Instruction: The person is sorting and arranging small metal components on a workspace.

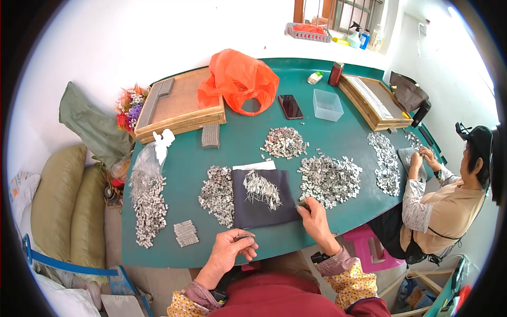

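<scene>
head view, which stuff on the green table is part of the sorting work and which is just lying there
In use: left hand holding small metal pieces, right hand, dark cloth, metal piece piles.
Lying about: orange bag, phone, clear box, flowers.

White plastered walls [158, 31] enclose the room on the far side and to the right, evenly lit by daylight. A barred window [343, 13] with a reddish wooden frame sits at the far right corner — spray bottles [364, 37] and a grey mesh basket [309, 33] stand on its sill. A green-topped table [253, 121] with a rounded far edge fills the middle of the room. Against the left wall lean olive-coloured sacks [63, 206], with a bunch of dried flowers [129, 105] beyond them. A pink plastic stool [369, 245] stands under the table's right edge — floor detail there is unclear.
</scene>
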Demonstrator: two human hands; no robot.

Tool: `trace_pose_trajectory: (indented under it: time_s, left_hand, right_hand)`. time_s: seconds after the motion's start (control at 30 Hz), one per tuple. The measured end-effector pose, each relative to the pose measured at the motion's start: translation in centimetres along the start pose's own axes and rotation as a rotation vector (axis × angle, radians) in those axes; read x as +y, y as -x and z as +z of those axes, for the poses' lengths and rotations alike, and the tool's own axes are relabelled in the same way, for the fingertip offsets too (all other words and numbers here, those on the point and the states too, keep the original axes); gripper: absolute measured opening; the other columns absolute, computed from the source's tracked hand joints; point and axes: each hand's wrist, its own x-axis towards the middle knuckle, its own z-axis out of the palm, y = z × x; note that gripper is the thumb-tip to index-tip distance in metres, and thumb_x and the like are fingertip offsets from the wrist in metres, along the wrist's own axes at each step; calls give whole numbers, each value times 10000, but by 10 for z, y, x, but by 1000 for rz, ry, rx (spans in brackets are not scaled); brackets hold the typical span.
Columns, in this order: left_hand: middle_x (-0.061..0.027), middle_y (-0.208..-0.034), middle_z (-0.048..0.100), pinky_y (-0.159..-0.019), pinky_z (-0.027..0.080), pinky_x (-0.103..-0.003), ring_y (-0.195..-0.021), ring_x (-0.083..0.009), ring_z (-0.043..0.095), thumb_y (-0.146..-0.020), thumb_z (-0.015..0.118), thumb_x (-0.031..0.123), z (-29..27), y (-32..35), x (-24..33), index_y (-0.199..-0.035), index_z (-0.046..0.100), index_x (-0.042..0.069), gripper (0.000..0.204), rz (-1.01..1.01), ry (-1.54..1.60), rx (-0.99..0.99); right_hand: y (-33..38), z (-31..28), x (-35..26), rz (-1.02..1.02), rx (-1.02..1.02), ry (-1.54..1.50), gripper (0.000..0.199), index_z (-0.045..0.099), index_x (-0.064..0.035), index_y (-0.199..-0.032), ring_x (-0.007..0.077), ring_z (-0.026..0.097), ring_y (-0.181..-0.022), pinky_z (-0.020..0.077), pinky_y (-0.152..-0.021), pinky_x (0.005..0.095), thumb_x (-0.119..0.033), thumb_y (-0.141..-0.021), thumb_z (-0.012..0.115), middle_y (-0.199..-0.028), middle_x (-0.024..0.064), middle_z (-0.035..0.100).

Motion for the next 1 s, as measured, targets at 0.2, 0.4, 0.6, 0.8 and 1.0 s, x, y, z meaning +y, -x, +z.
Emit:
trace_pose_trajectory:
  time_s: [0.2, 0.4, 0.6, 0.8, 1.0]
  left_hand:
    - [-160, -844, 694, -551, 567, -296, -664, -201, 692, -934, 605, 29, 29, -21, 16, -1020, 616, -46, 114, 42, -71, -41]
    - [-168, -855, 693, -556, 565, -302, -655, -206, 680, -940, 620, 41, 58, -36, 16, -1050, 617, -62, 150, 166, -102, -45]
    - [-165, -852, 696, -549, 563, -301, -660, -209, 683, -935, 627, 32, 59, -38, 10, -1044, 632, -58, 141, 192, -91, -43]
    - [-156, -854, 698, -543, 565, -298, -661, -208, 684, -930, 629, 24, 57, -44, 5, -1031, 644, -58, 131, 200, -73, -34]
    - [-156, -853, 696, -547, 570, -301, -660, -211, 686, -931, 627, 30, 53, -49, 5, -1030, 634, -54, 130, 156, -58, -5]
  right_hand:
    - [14, -1, -32, 149, -130, -431, 110, 553, -17, -914, 45, 417, -679, 378, -601, 226, -108, -947, 606, -743, -41, 496]
    - [27, 12, -60, 118, -142, -561, 64, 544, -21, -972, 29, 430, -722, 386, -645, 198, -81, -978, 567, -795, -50, 507]
    - [33, 23, -64, 61, -108, -584, 43, 541, -13, -991, 43, 485, -751, 434, -673, 217, -53, -984, 553, -818, -15, 558]
    - [34, 31, -54, 99, -92, -603, 28, 540, -17, -983, 49, 507, -752, 444, -669, 224, -44, -983, 548, -824, -5, 578]
    - [30, 31, -47, 60, -74, -409, 63, 536, -4, -971, 127, 533, -716, 453, -645, 276, 15, -929, 578, -805, 54, 562]
